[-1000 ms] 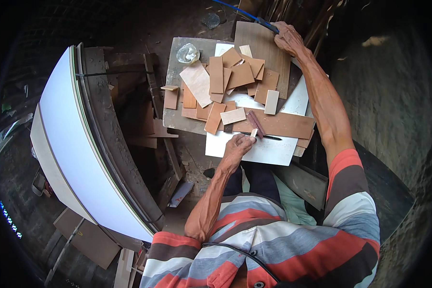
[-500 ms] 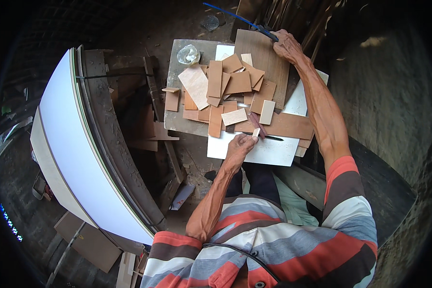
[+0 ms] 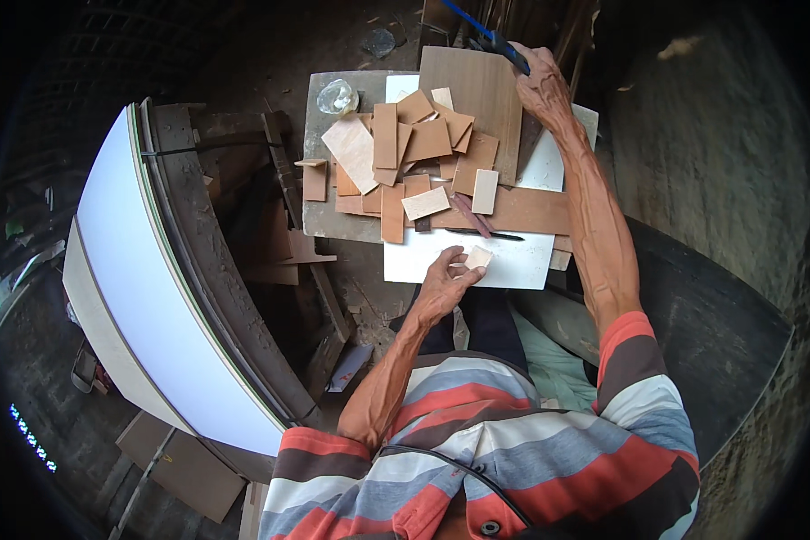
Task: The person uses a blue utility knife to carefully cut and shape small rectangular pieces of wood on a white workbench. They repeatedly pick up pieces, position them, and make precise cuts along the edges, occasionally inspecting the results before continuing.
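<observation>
While the right hand (image 3: pixel 542 85) grasps a blue-and-black handled tool (image 3: pixel 504 49), the left hand (image 3: pixel 443 286) pinches a small pale wood piece (image 3: pixel 480 258).

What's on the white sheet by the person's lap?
A black pen-like stick lies on the white sheet; brown wood pieces overlap its far part, hiding what's beneath. The left hand, with a pale block, covers some of the near edge.

Beyond the brown board (image 3: pixel 471 108), the far end of the blue tool (image 3: pixel 504 45) is cut off; perhaps a saw.
</observation>
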